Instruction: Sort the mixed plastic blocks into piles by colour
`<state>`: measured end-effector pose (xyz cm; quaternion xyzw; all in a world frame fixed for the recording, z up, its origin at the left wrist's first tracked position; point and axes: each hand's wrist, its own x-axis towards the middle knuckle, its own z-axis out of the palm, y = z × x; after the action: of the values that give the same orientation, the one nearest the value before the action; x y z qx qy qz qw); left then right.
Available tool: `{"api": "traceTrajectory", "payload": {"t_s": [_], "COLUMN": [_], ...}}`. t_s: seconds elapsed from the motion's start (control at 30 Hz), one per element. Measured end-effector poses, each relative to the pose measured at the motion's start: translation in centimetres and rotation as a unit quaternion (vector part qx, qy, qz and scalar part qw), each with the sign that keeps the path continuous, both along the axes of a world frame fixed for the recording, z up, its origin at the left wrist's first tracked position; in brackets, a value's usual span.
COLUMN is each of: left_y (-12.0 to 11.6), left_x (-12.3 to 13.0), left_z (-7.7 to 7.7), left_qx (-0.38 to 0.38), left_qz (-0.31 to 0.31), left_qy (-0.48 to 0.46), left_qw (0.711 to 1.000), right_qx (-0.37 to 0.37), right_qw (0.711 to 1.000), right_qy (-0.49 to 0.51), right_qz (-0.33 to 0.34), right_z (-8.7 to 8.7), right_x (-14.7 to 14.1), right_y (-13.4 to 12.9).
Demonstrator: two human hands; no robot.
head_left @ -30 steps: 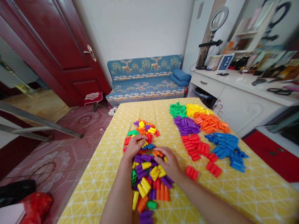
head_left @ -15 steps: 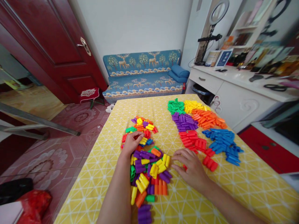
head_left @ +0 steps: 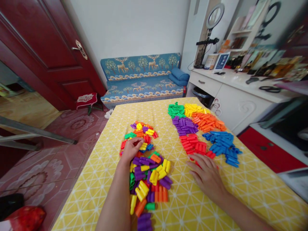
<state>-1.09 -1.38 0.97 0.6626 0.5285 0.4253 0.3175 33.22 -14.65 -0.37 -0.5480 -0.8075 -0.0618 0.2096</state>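
Note:
My left hand (head_left: 132, 149) is over the mixed-colour pile of plastic tube-shaped blocks (head_left: 138, 168), its fingers bent and pressed together. Whatever may be between those fingertips is hidden. To the right, my right hand (head_left: 207, 173) lies palm down at the near end of the red blocks (head_left: 190, 142), fingers stretched and a little apart. A bit of red shows under its fingers, and the hand covers part of the red blocks. Beyond it lie sorted heaps of purple blocks (head_left: 184, 125), blue blocks (head_left: 221, 142), orange blocks (head_left: 208, 122), yellow blocks (head_left: 194, 109) and green blocks (head_left: 176, 110).
A yellow patterned cloth (head_left: 96, 179) covers the table. Behind it stands a blue sofa (head_left: 141, 83). On the right, a white dresser (head_left: 247, 102) carries a ring light (head_left: 215, 16) and several bottles. A red stool (head_left: 86, 99) is by the door (head_left: 55, 57).
My right hand has moved right, away from the mixed pile and onto the near red blocks. My left hand stays over the mixed pile. The view has shifted slightly.

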Motion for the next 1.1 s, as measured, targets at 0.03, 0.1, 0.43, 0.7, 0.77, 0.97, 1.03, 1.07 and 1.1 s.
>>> {"api": "traceTrajectory", "payload": {"t_s": [0.03,0.1,0.43,0.7,0.77,0.97,1.03,1.07,1.1], "left_y": [0.0,0.1,0.1,0.2,0.1,0.1,0.2,0.2,0.2], "left_x": [0.0,-0.1,-0.2,-0.1,-0.1,0.0,0.0,-0.1,-0.1], "left_z": [-0.1,-0.2,0.0,-0.2,-0.2,-0.2,-0.3,-0.4,-0.4], "left_qx": [0.000,-0.002,-0.003,0.001,0.002,0.003,0.001,0.001,0.000], "left_qz": [0.000,-0.005,-0.011,-0.013,-0.014,-0.016,-0.017,-0.019,-0.020], "left_qy": [0.000,0.001,0.004,0.006,0.004,0.000,0.002,0.002,0.002], "left_qw": [1.000,1.000,1.000,1.000,1.000,1.000,1.000,1.000,1.000], "right_qx": [0.001,-0.003,-0.061,-0.058,-0.058,-0.041,-0.040,-0.042,-0.046], "right_qw": [1.000,0.999,0.997,0.995,0.995,0.997,0.996,0.996,0.995], "right_qy": [-0.012,-0.030,-0.054,-0.052,-0.049,-0.058,-0.063,-0.066,-0.070], "right_qz": [0.016,0.039,-0.018,-0.063,-0.061,-0.039,-0.043,-0.045,-0.049], "right_z": [0.3,0.8,0.9,-0.6,-0.4,1.7,2.3,2.4,2.5], "right_x": [-0.6,-2.0,-6.6,-5.2,-5.4,-7.3,-7.8,-8.0,-8.1], "right_y": [0.4,1.4,8.3,8.1,8.1,10.6,12.4,13.4,14.4]}}
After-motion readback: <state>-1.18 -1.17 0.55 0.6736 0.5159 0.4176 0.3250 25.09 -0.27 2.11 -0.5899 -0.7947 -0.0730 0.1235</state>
